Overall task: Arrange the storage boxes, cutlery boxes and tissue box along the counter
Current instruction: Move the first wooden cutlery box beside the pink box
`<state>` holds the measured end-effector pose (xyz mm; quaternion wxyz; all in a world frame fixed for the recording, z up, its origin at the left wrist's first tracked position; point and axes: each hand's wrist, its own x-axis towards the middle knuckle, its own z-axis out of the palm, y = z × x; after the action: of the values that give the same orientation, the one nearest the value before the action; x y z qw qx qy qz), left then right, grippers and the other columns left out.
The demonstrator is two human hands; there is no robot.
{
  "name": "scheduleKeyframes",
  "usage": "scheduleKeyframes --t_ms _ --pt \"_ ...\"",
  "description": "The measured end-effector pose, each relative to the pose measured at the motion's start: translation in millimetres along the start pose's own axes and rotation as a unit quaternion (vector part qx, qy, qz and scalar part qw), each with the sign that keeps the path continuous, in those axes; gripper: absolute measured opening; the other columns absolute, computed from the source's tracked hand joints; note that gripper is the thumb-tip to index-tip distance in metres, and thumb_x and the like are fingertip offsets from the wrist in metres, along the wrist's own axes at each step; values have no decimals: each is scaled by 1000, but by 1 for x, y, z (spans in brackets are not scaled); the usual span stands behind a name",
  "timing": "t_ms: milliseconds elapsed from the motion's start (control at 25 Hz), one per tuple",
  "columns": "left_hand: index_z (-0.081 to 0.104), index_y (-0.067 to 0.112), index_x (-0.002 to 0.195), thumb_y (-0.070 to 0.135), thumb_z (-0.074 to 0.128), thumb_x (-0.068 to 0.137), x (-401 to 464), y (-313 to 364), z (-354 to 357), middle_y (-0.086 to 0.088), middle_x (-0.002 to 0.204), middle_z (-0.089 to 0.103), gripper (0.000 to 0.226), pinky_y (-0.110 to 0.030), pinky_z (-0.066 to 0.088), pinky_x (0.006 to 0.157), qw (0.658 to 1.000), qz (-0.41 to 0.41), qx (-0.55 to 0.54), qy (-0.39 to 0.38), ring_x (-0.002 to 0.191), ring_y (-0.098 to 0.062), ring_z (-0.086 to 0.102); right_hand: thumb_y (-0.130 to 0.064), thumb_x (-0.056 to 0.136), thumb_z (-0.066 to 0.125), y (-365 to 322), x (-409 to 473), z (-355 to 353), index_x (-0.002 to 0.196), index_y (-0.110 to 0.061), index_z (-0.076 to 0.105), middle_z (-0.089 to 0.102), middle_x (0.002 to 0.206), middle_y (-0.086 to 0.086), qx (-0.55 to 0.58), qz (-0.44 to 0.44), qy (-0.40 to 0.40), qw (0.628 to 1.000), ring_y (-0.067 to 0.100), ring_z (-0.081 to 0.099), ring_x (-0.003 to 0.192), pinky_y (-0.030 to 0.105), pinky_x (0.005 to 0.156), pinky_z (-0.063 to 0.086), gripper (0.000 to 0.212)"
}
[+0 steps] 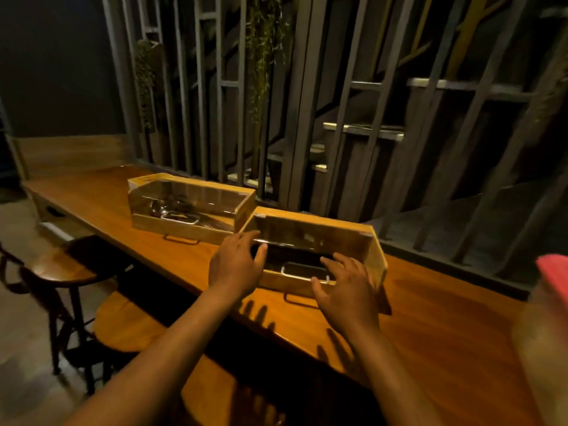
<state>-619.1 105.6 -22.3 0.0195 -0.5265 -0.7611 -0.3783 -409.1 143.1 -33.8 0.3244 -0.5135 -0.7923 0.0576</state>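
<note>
With both hands' fingers spread and gripping nothing, our left hand (235,267) and right hand (345,292) framed the near cutlery box (313,252) on the tabletop (430,318), just beside the farther cutlery box (190,206); we judged an even two-sided squeeze would keep it square.

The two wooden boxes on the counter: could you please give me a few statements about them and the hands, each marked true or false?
1. Two wooden boxes, the nearer box and the farther box, stand on the counter. True.
2. Both boxes have clear lids. True.
3. The left hand is lifting the farther box. False: it hovers open at the nearer box's left end.
4. The right hand is closed in a fist. False: its fingers are spread, by the nearer box's front handle.
5. The boxes stand far apart. False: their corners nearly meet.
</note>
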Motion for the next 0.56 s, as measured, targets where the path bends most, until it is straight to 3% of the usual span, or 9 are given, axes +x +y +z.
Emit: scheduleKeyframes --t_ms 120,200,280,360,560 --pt "51 23 137 44 47 97 43 -18 8 -3 138 55 45 -42 44 100 999 -14 13 -37 132 -24 46 -49 90 57 -13 25 29 141 -33 47 42 151 -2 -23 22 -15 999 21 28 143 49 116 27 54" --pt "51 20 135 41 48 97 70 -35 19 -7 134 57 44 -41 45 94 997 -42 3 -65 127 -28 50 -50 92 52 -20 38 49 146 -34 39 34 156 -1 -38 32 -40 998 23 21 146 48 118 22 57" --pt "54 17 131 37 49 98 92 -53 30 -10 127 62 39 -38 45 85 986 -109 -67 -110 118 -31 57 -53 94 48 -27 50 66 148 -36 32 28 159 -2 -58 35 -67 995 23 16 148 50 119 18 59" --pt "56 14 130 33 47 99 107 -63 40 -12 124 64 37 -39 48 86 957 -176 -179 -144 112 -32 60 -56 95 43 -31 59 78 149 -38 29 26 160 -3 -94 40 -72 992 23 15 148 52 119 17 59" --pt "60 17 124 36 40 101 96 -56 51 -7 114 65 35 -32 46 70 966 -153 -157 -134 94 -22 59 -56 95 41 -23 55 89 144 -36 39 36 155 -6 -74 58 -8 996 20 21 147 51 117 19 53"
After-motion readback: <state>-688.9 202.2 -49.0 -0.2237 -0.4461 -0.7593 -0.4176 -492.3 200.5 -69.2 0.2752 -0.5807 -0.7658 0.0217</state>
